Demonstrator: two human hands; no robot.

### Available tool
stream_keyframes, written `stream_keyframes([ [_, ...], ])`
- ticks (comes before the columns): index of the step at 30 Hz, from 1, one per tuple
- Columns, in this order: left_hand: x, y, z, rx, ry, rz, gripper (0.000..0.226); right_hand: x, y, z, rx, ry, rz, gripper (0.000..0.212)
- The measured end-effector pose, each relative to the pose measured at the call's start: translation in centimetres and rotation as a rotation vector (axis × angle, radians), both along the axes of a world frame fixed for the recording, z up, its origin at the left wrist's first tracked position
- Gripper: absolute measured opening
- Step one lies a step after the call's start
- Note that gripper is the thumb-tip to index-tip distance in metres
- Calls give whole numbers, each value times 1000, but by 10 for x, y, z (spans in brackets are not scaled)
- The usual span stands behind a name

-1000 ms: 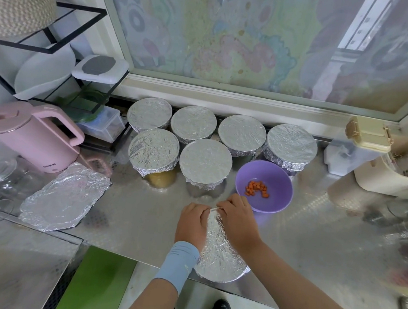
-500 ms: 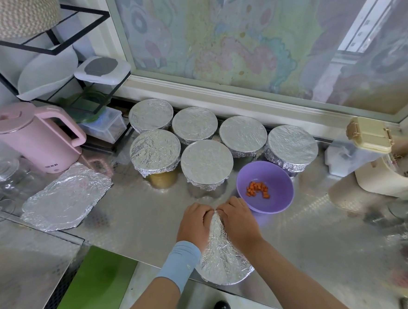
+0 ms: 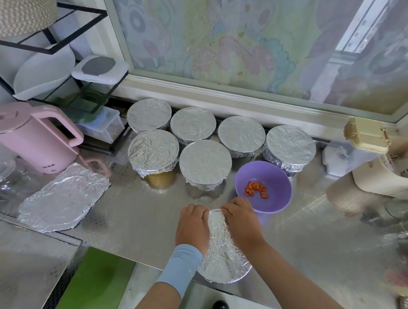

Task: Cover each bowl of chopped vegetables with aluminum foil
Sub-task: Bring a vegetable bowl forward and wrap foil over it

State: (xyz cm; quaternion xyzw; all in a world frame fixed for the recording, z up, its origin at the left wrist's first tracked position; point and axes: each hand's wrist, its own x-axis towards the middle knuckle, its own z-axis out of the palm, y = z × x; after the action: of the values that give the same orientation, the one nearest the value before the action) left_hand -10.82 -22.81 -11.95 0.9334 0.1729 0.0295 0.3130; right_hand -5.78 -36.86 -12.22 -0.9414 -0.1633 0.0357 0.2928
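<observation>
While both hands crimped a cover at the near edge of the counter (image 3: 133, 221), one bowl remained open. Left hand (image 3: 192, 226) and right hand (image 3: 240, 223) lay side by side on the foil (image 3: 224, 257), fingers curled over its far rim and gripping it; the bowl beneath was hidden. Six covered bowls (image 3: 204, 163) stood in two rows below the window (image 3: 229, 47). Just beyond the right hand, a purple bowl (image 3: 262, 202) of carrot cubes (image 3: 256, 189) stood uncovered. The step in hand appeared to be sealing the seventh cover, with the task near its end. The next move would call for working the crimp round the rest of the rim, then fetching the spare sheet (image 3: 62, 197), which lay flat well to the left beside a pink kettle (image 3: 30, 139), for the purple bowl. The counter was embossed, reflective steel; a black rack (image 3: 69, 24) stood at far left, and storage containers at right.
</observation>
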Motion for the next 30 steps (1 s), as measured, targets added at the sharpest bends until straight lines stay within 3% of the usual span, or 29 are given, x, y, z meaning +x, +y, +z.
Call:
stream_keyframes([
  [5, 17, 1, 5, -102, -19, -174, 19, 0, 0, -2, -9, -11, 11, 15],
  [21, 1, 17, -2, -28, -31, 48, 23, 8, 34, 3, -35, -196, 96, 10],
  [30, 4, 22, -4, -399, -16, 135, 20, 9, 28, -3, 6, -11, 51, 17],
])
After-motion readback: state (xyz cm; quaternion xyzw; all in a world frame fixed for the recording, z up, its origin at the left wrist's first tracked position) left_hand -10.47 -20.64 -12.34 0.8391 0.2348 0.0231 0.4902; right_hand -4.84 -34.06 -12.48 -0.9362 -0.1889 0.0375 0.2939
